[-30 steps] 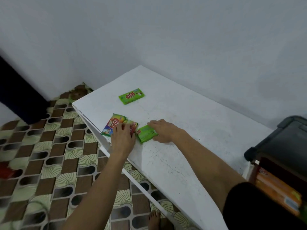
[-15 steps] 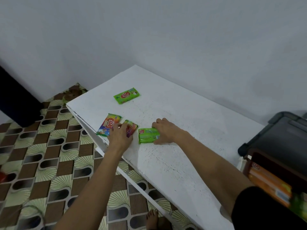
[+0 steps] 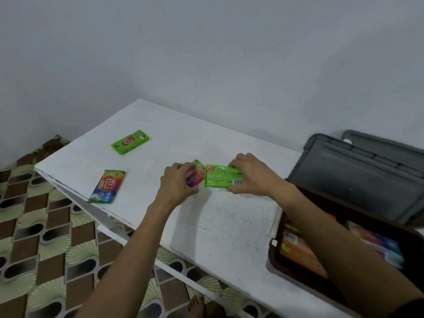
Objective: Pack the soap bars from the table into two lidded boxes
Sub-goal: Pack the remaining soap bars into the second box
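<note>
Soap bars outside the box number four, each in a glossy wrapper with a red oval logo. One green wrapped bar (image 3: 130, 141) lies flat and alone near the far left corner of the white worktop (image 3: 229, 226). One rainbow-coloured wrapped bar (image 3: 107, 186) lies flat by the left edge. The other two are at mid-worktop, side by side. A red-and-purple wrapped bar (image 3: 196, 176), tilted up, is pinched in the curled fingers of the left hand (image 3: 177, 183). A second green wrapped bar (image 3: 221, 179), its printed back showing, is gripped at its right end by the right hand (image 3: 252, 177), fingers over the top and thumb beneath. One open brown-lined box (image 3: 275, 251) sits at the right edge, its grey lid (image 3: 358, 177) swung back. The orange and multicoloured packs inside are too blurred to count.
</note>
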A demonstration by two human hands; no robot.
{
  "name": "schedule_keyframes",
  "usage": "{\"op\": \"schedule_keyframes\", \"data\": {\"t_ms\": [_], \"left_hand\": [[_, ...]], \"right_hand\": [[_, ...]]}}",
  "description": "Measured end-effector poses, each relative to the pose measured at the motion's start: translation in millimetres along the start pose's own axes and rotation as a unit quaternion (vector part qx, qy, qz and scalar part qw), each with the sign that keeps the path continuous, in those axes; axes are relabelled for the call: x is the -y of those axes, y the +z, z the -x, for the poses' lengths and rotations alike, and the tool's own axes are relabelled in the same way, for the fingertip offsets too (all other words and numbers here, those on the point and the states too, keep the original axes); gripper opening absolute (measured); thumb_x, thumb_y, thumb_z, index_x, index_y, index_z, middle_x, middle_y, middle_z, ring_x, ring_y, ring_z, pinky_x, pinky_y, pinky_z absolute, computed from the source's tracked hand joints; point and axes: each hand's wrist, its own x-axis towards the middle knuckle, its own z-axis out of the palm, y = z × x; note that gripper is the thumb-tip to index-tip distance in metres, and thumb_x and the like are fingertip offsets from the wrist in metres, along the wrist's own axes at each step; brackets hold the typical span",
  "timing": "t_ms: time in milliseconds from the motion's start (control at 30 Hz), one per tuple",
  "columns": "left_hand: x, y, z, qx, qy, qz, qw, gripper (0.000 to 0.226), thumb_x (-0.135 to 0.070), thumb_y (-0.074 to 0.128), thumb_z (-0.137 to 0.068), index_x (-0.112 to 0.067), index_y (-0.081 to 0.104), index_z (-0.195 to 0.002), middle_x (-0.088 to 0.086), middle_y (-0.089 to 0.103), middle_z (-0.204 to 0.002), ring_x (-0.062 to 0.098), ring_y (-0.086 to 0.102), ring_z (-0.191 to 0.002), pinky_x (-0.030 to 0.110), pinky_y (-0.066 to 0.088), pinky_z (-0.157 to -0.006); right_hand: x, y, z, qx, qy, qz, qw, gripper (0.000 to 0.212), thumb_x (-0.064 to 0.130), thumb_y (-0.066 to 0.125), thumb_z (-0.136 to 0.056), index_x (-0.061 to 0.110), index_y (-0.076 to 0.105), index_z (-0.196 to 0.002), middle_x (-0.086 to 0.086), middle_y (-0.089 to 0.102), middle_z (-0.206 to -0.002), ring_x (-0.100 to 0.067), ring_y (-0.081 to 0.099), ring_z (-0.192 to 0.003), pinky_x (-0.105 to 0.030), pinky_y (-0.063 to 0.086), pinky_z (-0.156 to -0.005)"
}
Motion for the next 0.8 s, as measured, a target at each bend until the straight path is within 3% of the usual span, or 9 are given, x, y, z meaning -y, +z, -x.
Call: {"op": "schedule_keyframes", "data": {"t_ms": [200, 367, 533, 600, 733, 800], "left_hand": [[-72.5, 10.4, -1.8, 0.012, 0.134, 0.036, 0.99, 0.067, -0.029, 0.075, -0.07, -0.027, 0.051, -0.133, 0.003, 0.052, -0.124, 0.024, 0.044, -0.113, 0.045, 0.047, -0.092], [-126.3, 19.9, 7.5, 0.06, 0.236, 0.037, 0.969, 0.068, -0.03, 0.076, -0.072, -0.031, 0.048, -0.134, -0.002, 0.049, -0.124, 0.016, 0.04, -0.112, 0.036, 0.046, -0.091], [-170.5, 30.1, 23.9, 0.13, 0.315, 0.039, 0.939, 0.07, -0.033, 0.077, -0.074, -0.033, 0.045, -0.136, -0.005, 0.047, -0.127, 0.009, 0.037, -0.116, 0.029, 0.045, -0.094], [-185.5, 34.4, 32.9, 0.168, 0.335, 0.032, 0.927, 0.072, -0.034, 0.078, -0.076, -0.035, 0.041, -0.138, -0.007, 0.044, -0.133, 0.006, 0.035, -0.119, 0.026, 0.045, -0.094], [-206.3, 48.2, 49.7, 0.229, 0.374, -0.009, 0.899, 0.074, -0.037, 0.077, -0.076, -0.038, 0.038, -0.138, -0.01, 0.037, -0.138, 0.005, 0.032, -0.122, 0.025, 0.045, -0.096], [-212.2, 56.7, 57.3, 0.252, 0.396, -0.033, 0.882, 0.073, -0.039, 0.076, -0.076, -0.041, 0.037, -0.138, -0.011, 0.036, -0.137, 0.004, 0.03, -0.122, 0.025, 0.045, -0.098]], "right_hand": [[-41.0, -35.2, 78.7, -0.047, 0.058, -0.002, 0.997, 0.063, 0.056, 0.07, -0.07, 0.016, 0.059, -0.118, -0.002, 0.055, -0.104, -0.021, 0.048, -0.095, -0.031, 0.04, -0.085], [-59.8, -56.5, 145.5, -0.08, 0.109, -0.004, 0.991, 0.072, 0.066, 0.055, -0.065, 0.014, 0.062, -0.115, -0.003, 0.059, -0.101, -0.022, 0.052, -0.093, -0.027, 0.037, -0.084], [-68.9, -71.8, 216.0, -0.075, 0.161, -0.028, 0.984, 0.064, 0.062, 0.066, -0.07, 0.019, 0.061, -0.117, 0.003, 0.056, -0.103, -0.018, 0.051, -0.093, -0.037, 0.045, -0.084], [-70.4, -73.2, 242.4, -0.073, 0.181, -0.043, 0.98, 0.063, 0.057, 0.073, -0.071, 0.02, 0.06, -0.119, 0.003, 0.056, -0.107, -0.017, 0.051, -0.097, -0.035, 0.045, -0.086], [-73.4, -69.8, 285.1, -0.05, 0.213, -0.062, 0.974, 0.07, 0.068, 0.066, -0.07, 0.025, 0.057, -0.124, 0.009, 0.052, -0.111, -0.01, 0.049, -0.101, -0.031, 0.045, -0.088], [-75.4, -64.3, 299.6, -0.035, 0.222, -0.066, 0.972, 0.067, 0.061, 0.071, -0.071, 0.025, 0.056, -0.126, 0.01, 0.051, -0.114, -0.008, 0.046, -0.103, -0.03, 0.044, -0.09]]}}
